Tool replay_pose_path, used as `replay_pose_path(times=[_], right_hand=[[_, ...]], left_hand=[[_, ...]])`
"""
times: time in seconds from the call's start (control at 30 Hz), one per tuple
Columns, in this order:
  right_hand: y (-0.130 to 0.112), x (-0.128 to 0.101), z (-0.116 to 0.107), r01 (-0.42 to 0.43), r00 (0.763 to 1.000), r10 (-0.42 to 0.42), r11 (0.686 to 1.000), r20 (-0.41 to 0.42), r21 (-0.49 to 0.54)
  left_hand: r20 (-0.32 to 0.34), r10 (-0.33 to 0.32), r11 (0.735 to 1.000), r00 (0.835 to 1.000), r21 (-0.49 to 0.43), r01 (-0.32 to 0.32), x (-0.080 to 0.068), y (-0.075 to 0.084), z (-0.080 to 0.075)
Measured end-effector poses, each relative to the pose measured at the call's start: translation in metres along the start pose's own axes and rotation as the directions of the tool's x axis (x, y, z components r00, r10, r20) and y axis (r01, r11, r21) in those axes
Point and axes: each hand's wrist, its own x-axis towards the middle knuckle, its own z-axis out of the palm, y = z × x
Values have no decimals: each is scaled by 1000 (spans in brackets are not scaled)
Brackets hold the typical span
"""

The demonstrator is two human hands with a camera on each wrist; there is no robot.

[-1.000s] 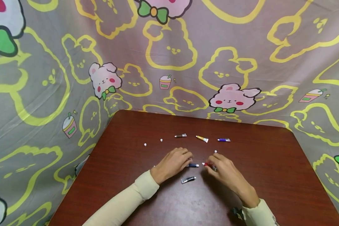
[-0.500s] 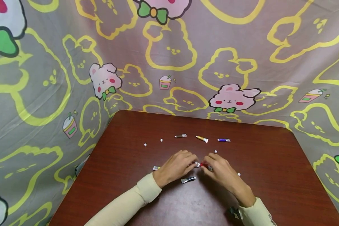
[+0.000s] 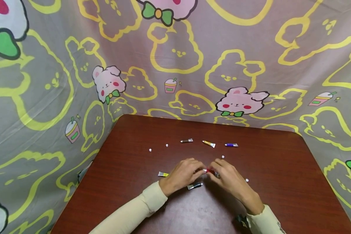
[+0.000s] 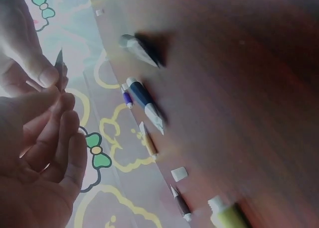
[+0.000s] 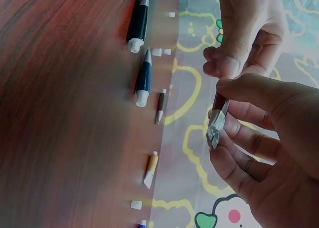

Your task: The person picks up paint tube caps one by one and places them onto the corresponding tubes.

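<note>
Red tube (image 3: 209, 171) now pinched betw. left hand (image 3: 182, 174) & right hand (image 3: 228, 179), off table (image 3: 280, 169).

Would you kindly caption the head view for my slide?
Both hands, left hand and right hand, pinch a red tube above a brown table.

Head camera looks forward and down across the table (image 3: 280, 169) from mid distance. Both wrist cameras sit close, low over the tabletop, tilted sideways. All three share the red tube (image 3: 209, 170) between the hands.
</note>
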Motion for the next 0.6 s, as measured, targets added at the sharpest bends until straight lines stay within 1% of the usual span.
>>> replay_pose_path(times=[0.17,0.3,0.43,0.6], right_hand=[[1,0,-1,-6,1000,6,1000,-8,13],[2,0,-1,3,1000,-3,1000,-9,20],[2,1,-2,10,1000,-10,1000,-12,30],[1,0,-2,13,1000,-13,999,1,43]], left_hand=[[-25,-40,998,999,-39,39,2,2,-2],[-31,-53,997,998,-53,52,2,2,-3],[-33,-41,998,999,-57,39,2,2,-3],[-18,6,1000,1000,-16,-6,1,2,-3]])
